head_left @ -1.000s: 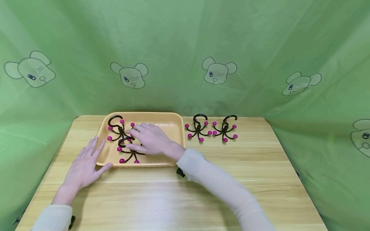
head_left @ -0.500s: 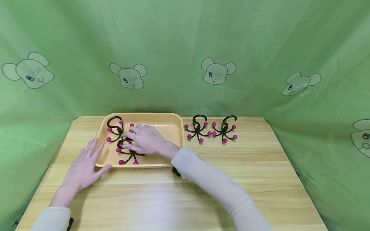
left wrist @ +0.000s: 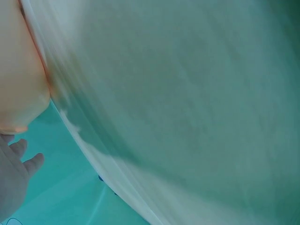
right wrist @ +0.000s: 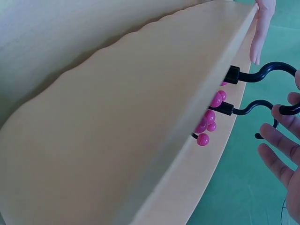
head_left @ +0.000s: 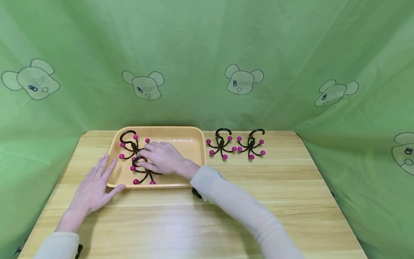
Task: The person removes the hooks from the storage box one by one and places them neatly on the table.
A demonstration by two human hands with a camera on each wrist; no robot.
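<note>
- I am watching a shallow, rectangular, pale-orange tray (head_left: 191, 149) with rounded corners, which is lying on the light wood-grained worktop (head_left: 245, 212).
- The bare right hand (head_left: 163, 158) is reaching over the tray's right part into its left half; its grip is pinching the curved hook of a glossy black claw with magenta ball tips (head_left: 148, 171).
- That claw is standing inside the tray, towards the front rim, its legs spreading under the hand; I cannot tell whether its balls are bearing on the tray floor.
- A matching rear claw (head_left: 134, 147) is standing in the tray's back left corner, near the pinched one, its hook curling upward.
- The bare left hand (head_left: 92, 189) is resting against the tray's front left corner, its grip spread, fingers lying along the left side and thumb touching the front rim.
- Two more black-and-magenta claws (head_left: 221, 144) are standing side by side just beyond the tray's right end.
- Pale sleeves (head_left: 237, 199) are covering both forearms in front of the tray.
- Behind the tray, I am seeing green cloth (head_left: 194, 46) hanging, with printed cartoon animal heads (head_left: 145, 86).
</note>
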